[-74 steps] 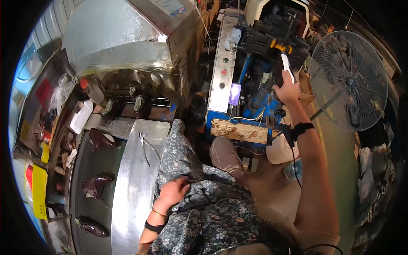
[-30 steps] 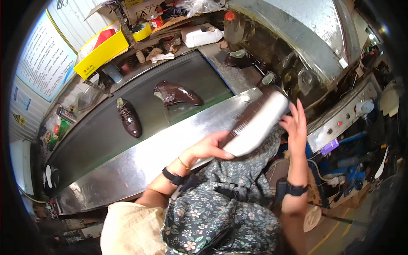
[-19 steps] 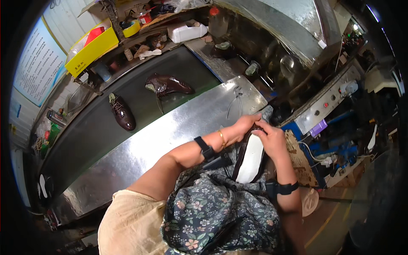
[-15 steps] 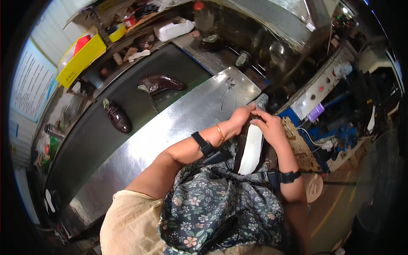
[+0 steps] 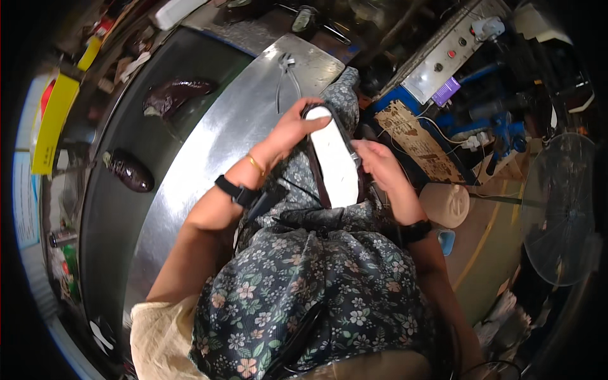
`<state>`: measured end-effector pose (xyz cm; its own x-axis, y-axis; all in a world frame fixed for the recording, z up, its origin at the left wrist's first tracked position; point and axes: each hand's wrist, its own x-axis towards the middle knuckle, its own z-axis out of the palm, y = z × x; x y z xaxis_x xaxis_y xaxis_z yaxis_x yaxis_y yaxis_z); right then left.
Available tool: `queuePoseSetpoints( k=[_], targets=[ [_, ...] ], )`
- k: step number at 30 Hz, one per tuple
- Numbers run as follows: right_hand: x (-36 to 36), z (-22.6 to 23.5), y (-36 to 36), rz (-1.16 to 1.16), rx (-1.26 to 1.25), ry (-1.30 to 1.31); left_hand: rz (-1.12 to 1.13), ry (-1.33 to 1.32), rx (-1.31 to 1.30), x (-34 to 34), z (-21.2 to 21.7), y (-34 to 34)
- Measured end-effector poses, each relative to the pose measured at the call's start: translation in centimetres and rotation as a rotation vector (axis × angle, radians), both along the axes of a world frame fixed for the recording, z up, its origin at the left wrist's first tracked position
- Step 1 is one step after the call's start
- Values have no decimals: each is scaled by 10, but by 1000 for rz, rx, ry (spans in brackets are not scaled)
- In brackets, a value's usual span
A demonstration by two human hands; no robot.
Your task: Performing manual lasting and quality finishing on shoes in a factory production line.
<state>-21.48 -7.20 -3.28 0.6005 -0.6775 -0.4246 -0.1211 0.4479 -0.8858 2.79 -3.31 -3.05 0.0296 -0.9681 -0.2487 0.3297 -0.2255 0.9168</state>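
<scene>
Currently left hand (image 5: pixel 288 130) grips the toe and right hand (image 5: pixel 380 166) clasps the side of a sole-up shoe (image 5: pixel 334 161) over the lap, right of the steel table (image 5: pixel 209 152); sole looks bare, unfinished.

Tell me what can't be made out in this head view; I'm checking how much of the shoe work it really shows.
- Shoe, head view: only its white sole faces the camera; the upper is turned away.
- Left hand: fingertips curl over the shoe's far end, out of sight.
- Right hand: the shoe's edge hides its fingertips.
- Dark shoes on the conveyor: too small for detail.
- Pliers: small, shape only.
</scene>
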Motion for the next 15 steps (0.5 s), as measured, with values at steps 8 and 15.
queuePoseSetpoints(
  k=[8, 15],
  targets=[
    [39, -6, -2, 226, -269, 544, -63, 27, 10, -7, -11, -6],
    [61, 15, -10, 371, -1440, 1021, -79, -10, 69, -8, -11, -26]
  ],
)
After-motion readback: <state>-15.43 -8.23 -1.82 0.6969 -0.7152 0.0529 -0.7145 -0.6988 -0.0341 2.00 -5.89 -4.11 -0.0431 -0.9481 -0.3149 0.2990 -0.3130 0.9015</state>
